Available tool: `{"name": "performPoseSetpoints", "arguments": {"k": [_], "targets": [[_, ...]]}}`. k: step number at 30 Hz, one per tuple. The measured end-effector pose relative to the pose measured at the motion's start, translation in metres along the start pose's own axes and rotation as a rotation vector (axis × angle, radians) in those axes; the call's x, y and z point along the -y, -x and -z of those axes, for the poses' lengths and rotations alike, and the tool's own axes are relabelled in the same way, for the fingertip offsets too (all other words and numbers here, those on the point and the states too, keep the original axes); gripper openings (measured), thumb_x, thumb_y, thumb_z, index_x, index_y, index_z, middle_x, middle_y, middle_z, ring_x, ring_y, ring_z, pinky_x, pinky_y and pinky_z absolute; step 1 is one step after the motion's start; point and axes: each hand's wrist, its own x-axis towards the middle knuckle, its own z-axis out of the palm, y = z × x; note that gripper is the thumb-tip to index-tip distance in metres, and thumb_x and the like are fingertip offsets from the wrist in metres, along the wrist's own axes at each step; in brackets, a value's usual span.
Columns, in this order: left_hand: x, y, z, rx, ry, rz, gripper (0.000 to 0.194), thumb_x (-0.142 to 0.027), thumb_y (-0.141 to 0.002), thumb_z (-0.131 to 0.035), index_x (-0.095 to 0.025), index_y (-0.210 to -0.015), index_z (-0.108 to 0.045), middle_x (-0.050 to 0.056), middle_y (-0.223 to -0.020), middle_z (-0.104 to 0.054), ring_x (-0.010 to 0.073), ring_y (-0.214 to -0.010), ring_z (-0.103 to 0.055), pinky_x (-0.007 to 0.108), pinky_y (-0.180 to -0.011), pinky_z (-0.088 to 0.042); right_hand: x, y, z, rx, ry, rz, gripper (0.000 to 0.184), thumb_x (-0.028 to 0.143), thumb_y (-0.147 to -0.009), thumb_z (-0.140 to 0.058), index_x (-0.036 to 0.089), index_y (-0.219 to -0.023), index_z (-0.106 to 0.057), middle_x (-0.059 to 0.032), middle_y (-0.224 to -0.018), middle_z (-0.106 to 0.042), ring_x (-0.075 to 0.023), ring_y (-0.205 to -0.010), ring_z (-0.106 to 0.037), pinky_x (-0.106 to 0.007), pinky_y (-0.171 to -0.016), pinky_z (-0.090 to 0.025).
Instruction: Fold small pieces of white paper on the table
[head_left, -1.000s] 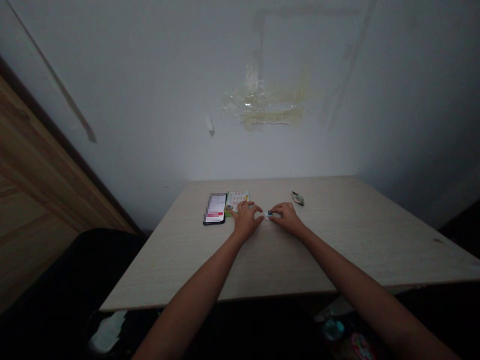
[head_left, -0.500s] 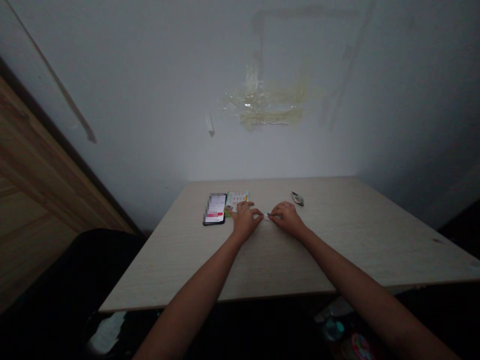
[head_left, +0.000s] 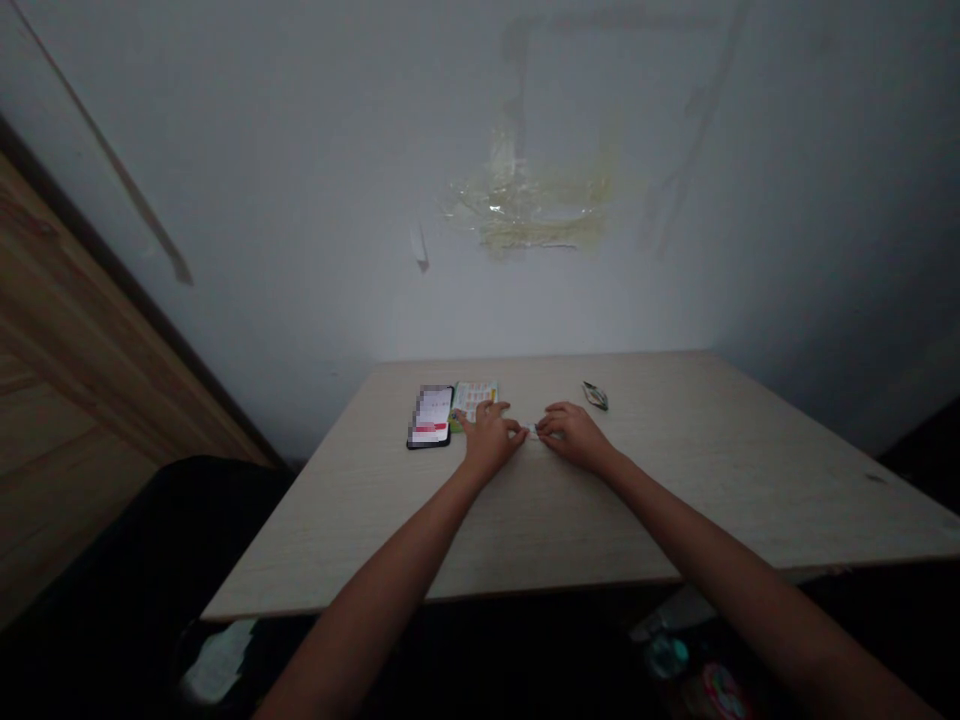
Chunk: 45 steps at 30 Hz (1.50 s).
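Observation:
Both my hands rest on a pale wooden table, far from me near the wall. My left hand and my right hand have their fingertips pressed together on a small pale piece lying between them. The piece is too small and dim to name. Just left of my left hand lies a green and white printed sheet, and beside that a black phone with its screen lit.
A small dark wrapper-like item lies on the table behind my right hand. A wooden panel stands at the left. Old tape residue marks the white wall. Clutter sits on the floor under the table's near edge.
My two hands have drawn closer together over the small piece, which now shows less between the fingertips. Nothing else has moved.

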Motion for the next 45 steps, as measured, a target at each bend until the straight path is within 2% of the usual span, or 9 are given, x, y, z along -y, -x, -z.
{"name": "performPoseSetpoints", "arguments": {"k": [5,12,28,32,37,41,45], "targets": [[-0.001,0.002,0.000,-0.036,-0.011,-0.010,0.015,-0.045,-0.086,-0.066,-0.037,-0.089,-0.078,-0.005,-0.144,-0.053,0.0357,-0.136,-0.036,0.079,-0.109,-0.007,0.000,0.001,-0.002,-0.002,0.008,-0.025,0.014,0.025,-0.086,-0.066,0.025,-0.092,-0.078,-0.0024,-0.104,-0.077,-0.0305,-0.124,-0.054,-0.048,-0.105,-0.040],[0.001,0.003,0.000,-0.011,-0.042,-0.020,0.017,-0.048,-0.087,-0.064,-0.043,-0.097,-0.077,-0.009,-0.154,-0.042,0.0384,-0.139,-0.031,0.079,-0.110,-0.007,0.003,0.003,0.001,0.010,0.008,-0.032,0.017,0.027,-0.088,-0.063,0.026,-0.096,-0.078,-0.0034,-0.107,-0.076,-0.0315,-0.131,-0.049,-0.052,-0.108,-0.037],[0.003,0.001,-0.001,0.035,-0.066,-0.014,0.026,-0.053,-0.089,-0.058,-0.050,-0.111,-0.071,-0.009,-0.159,-0.034,0.0399,-0.142,-0.029,0.080,-0.107,-0.004,0.003,0.004,-0.003,0.003,-0.038,-0.068,0.015,0.025,-0.088,-0.062,0.026,-0.094,-0.076,-0.0047,-0.113,-0.073,-0.0291,-0.134,-0.046,-0.054,-0.112,-0.032],[0.004,0.001,0.000,0.058,-0.025,0.015,0.027,-0.056,-0.088,-0.057,-0.051,-0.111,-0.071,-0.008,-0.156,-0.039,0.0391,-0.141,-0.030,0.079,-0.108,-0.002,-0.001,0.004,-0.007,-0.019,-0.093,-0.114,0.012,0.027,-0.086,-0.064,0.026,-0.087,-0.075,-0.0026,-0.113,-0.074,-0.0290,-0.128,-0.050,-0.051,-0.108,-0.037],[0.003,-0.002,0.001,0.073,0.022,0.059,0.026,-0.056,-0.088,-0.057,-0.046,-0.105,-0.075,-0.007,-0.153,-0.044,0.0358,-0.141,-0.030,0.076,-0.111,-0.002,-0.006,0.002,-0.011,-0.039,-0.183,-0.169,0.015,0.027,-0.087,-0.063,0.027,-0.093,-0.077,-0.0029,-0.106,-0.076,-0.0256,-0.111,-0.056,-0.043,-0.100,-0.044],[0.002,-0.006,0.001,0.052,0.021,0.047,0.022,-0.052,-0.088,-0.059,-0.045,-0.100,-0.077,-0.008,-0.152,-0.046,0.0354,-0.141,-0.030,0.074,-0.113,-0.005,-0.009,-0.001,-0.013,-0.075,-0.231,-0.192,0.017,0.027,-0.087,-0.062,0.024,-0.095,-0.077,-0.0048,-0.099,-0.076,-0.0237,-0.105,-0.058,-0.040,-0.097,-0.045],[0.001,-0.008,0.003,0.054,0.023,0.047,0.019,-0.048,-0.087,-0.062,-0.045,-0.098,-0.077,-0.009,-0.150,-0.047,0.0357,-0.141,-0.029,0.074,-0.113,-0.007,-0.013,-0.004,-0.017,-0.077,-0.192,-0.155,0.015,0.025,-0.085,-0.064,0.022,-0.091,-0.077,-0.0063,-0.096,-0.075,-0.0225,-0.102,-0.061,-0.040,-0.098,-0.043]]}}
